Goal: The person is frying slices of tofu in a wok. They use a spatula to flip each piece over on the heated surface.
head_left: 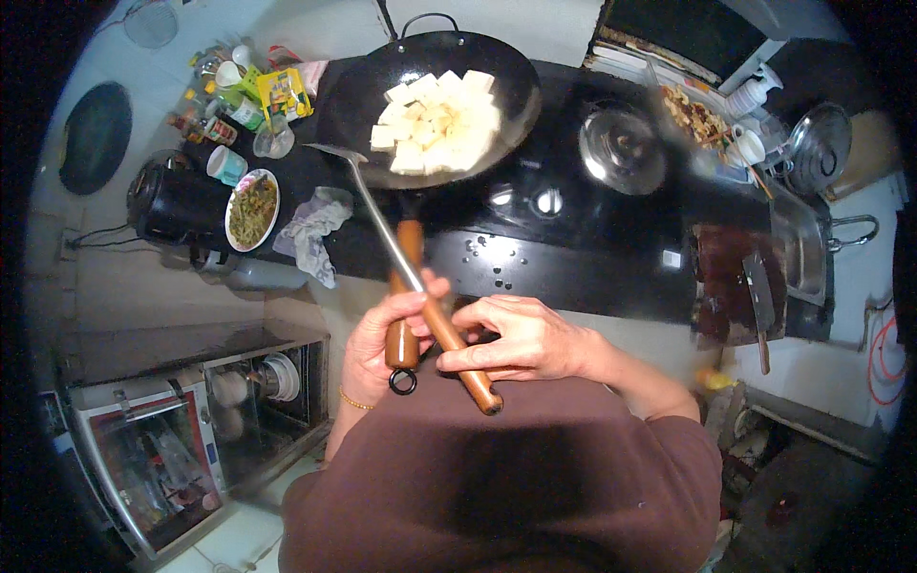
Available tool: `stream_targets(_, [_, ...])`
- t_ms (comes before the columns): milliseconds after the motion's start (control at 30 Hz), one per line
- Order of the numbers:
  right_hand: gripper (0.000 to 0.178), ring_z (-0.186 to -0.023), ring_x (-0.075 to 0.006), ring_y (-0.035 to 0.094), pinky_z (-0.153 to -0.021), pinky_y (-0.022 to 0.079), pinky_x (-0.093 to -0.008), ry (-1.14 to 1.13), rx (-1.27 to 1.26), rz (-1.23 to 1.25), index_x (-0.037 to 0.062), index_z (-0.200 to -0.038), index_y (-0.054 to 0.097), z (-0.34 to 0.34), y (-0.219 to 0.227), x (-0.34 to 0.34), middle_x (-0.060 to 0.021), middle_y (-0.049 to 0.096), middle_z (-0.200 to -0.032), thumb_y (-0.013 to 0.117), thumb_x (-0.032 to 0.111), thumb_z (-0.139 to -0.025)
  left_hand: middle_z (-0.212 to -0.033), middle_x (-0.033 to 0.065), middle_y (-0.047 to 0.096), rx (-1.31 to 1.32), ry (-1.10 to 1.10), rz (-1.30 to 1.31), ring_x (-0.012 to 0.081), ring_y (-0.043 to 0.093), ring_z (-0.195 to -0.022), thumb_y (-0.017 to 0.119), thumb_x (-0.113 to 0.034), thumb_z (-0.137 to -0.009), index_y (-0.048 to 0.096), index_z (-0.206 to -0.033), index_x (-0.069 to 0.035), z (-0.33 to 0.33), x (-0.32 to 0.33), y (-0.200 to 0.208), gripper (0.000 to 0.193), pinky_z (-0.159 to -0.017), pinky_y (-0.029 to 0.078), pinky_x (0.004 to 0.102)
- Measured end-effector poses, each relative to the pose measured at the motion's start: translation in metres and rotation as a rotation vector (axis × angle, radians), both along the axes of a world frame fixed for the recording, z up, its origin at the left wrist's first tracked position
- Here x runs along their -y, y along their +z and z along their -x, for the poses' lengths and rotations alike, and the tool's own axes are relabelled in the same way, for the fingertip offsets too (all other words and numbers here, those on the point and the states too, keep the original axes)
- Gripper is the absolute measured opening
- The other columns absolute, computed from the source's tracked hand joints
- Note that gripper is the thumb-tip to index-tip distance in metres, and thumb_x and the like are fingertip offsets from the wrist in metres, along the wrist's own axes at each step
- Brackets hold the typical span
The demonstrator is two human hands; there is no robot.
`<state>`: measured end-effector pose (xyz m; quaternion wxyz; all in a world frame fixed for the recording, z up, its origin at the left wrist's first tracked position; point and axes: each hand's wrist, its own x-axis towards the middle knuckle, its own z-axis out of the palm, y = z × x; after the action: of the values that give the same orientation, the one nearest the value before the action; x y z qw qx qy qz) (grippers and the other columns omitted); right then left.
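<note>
White blocks of tofu point(439, 124) are heaped in a black wok point(517, 81) on the stove. The wok's wooden handle point(403, 351), with a black ring at its end, points toward me. My left hand point(368, 336) is closed around this handle, and its fingertips also touch the spatula's shaft. A metal spatula point(387, 224) with a wooden grip lies slantwise across the wok handle, its blade by the wok's near left rim. Closed on the spatula's grip is my right hand point(525, 339), thumb on top; its other fingers are partly hidden.
Left of the wok are a plate of chopped greens point(252, 210), a crumpled cloth point(320, 224), a white cup point(226, 165) and several bottles. A pot lid point(623, 146) lies on the right burner. A cleaver point(759, 291) rests on a cutting board point(716, 286) beside the sink point(802, 248).
</note>
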<state>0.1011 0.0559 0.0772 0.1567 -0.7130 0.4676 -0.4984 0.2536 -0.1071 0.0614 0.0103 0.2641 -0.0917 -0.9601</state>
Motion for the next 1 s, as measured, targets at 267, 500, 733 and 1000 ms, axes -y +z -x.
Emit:
stream_targets(267, [0.028,-0.074,-0.0107,0.061,-0.068,0.051,-0.0265,-0.395,0.401,-0.28,0.0052,-0.112,0.061,0.009,-0.03,-0.012,-0.0069,0.063,-0.096,0.063,0.004,-0.084,-0.1,0.0085,0.061,-0.033,-0.027,0.022,0.0089,0.047,-0.06,0.062,-0.003,-0.083,0.051,-0.114,-0.007,-0.002,0.003,0.0,0.034,-0.051,0.044,0.0222])
stream_targets(500, [0.015,-0.064,-0.0079,0.053,-0.063,0.046,-0.0253,-0.692,0.496,-0.588,0.0013,-0.097,0.063,0.064,-0.128,0.001,-0.0038,0.062,-0.074,0.059,0.012,-0.088,-0.095,0.0041,0.048,-0.05,-0.028,0.004,0.0078,0.046,-0.063,0.061,-0.004,-0.084,0.044,-0.11,-0.005,-0.001,0.005,0.001,0.032,-0.049,0.05,0.0235])
stream_targets(733, [0.027,-0.069,-0.0248,0.064,-0.064,0.05,-0.0351,-0.847,0.255,-0.592,0.0076,-0.109,0.06,0.09,-0.17,0.044,-0.0122,0.067,-0.081,0.064,0.018,-0.084,-0.104,0.007,0.06,-0.048,-0.059,0.006,0.0081,0.047,-0.06,0.063,-0.004,-0.082,0.05,-0.114,-0.009,-0.005,0.01,-0.004,0.035,-0.051,0.042,0.0216])
stream_targets(1000, [0.039,-0.082,-0.0396,0.063,-0.073,0.052,-0.0467,-0.933,-0.091,-0.583,0.0047,-0.117,0.052,0.097,-0.195,0.078,-0.0203,0.064,-0.088,0.062,0.021,-0.083,-0.103,0.0066,0.061,-0.062,-0.064,0.033,0.0073,0.048,-0.061,0.064,-0.005,-0.081,0.051,-0.113,-0.009,-0.006,0.013,-0.002,0.035,-0.05,0.044,0.0213])
